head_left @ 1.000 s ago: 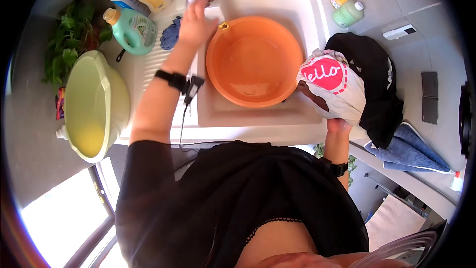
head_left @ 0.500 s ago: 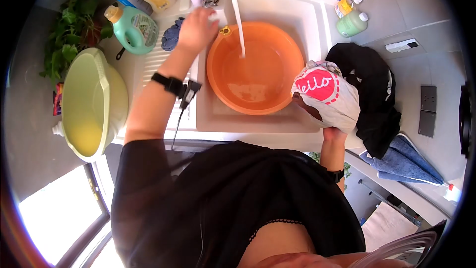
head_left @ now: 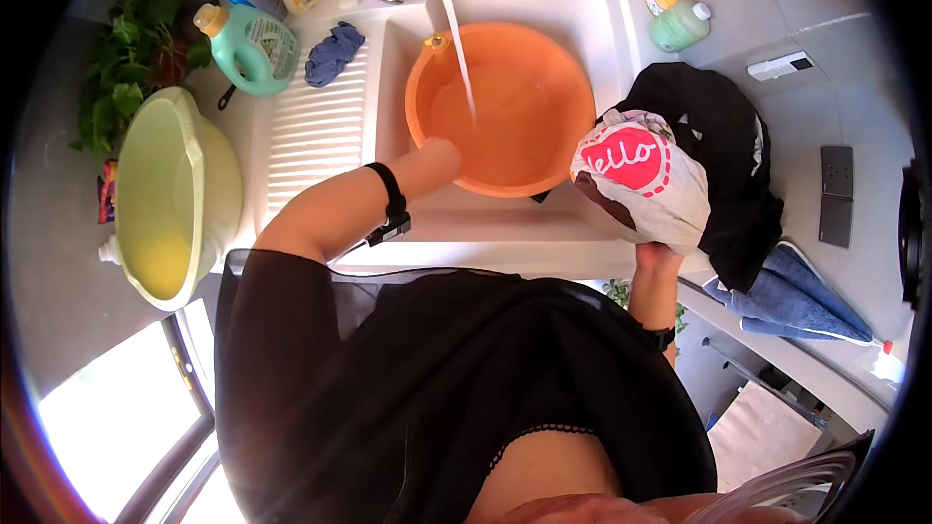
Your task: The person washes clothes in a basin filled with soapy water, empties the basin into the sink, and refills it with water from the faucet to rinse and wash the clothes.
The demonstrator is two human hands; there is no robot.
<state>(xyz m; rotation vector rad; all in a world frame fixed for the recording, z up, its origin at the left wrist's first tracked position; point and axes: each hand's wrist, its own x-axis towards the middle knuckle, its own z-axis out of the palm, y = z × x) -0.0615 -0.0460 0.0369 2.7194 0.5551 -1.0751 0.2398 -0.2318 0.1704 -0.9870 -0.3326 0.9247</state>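
My left hand (head_left: 439, 163) is at the near left rim of the orange basin (head_left: 575, 68), overlapping it. Its fingers are out of sight, so I cannot tell whether it grips the rim. A stream of water (head_left: 453, 29) falls into the basin, which stands in the sink (head_left: 602, 19) with water in it. On the right, my right hand (head_left: 660, 256) supports a bunched white cloth item (head_left: 670, 199) with a pink "Hello" print and a brown patch. Most of that hand's fingers are hidden beneath the cloth.
Black fabric (head_left: 748, 204) and a folded blue cloth (head_left: 801, 301) lie on the right. A pale green basin (head_left: 228, 184) stands left. A crumpled blue-grey cloth (head_left: 334, 54) lies on the ribbed drainboard (head_left: 316, 126), near a teal detergent bottle (head_left: 254, 49). Small bottles (head_left: 682, 27) stand back right.
My left hand has come down from beside the tap to the basin's near left rim. My right hand stays with the white cloth item. The view has shifted slightly.
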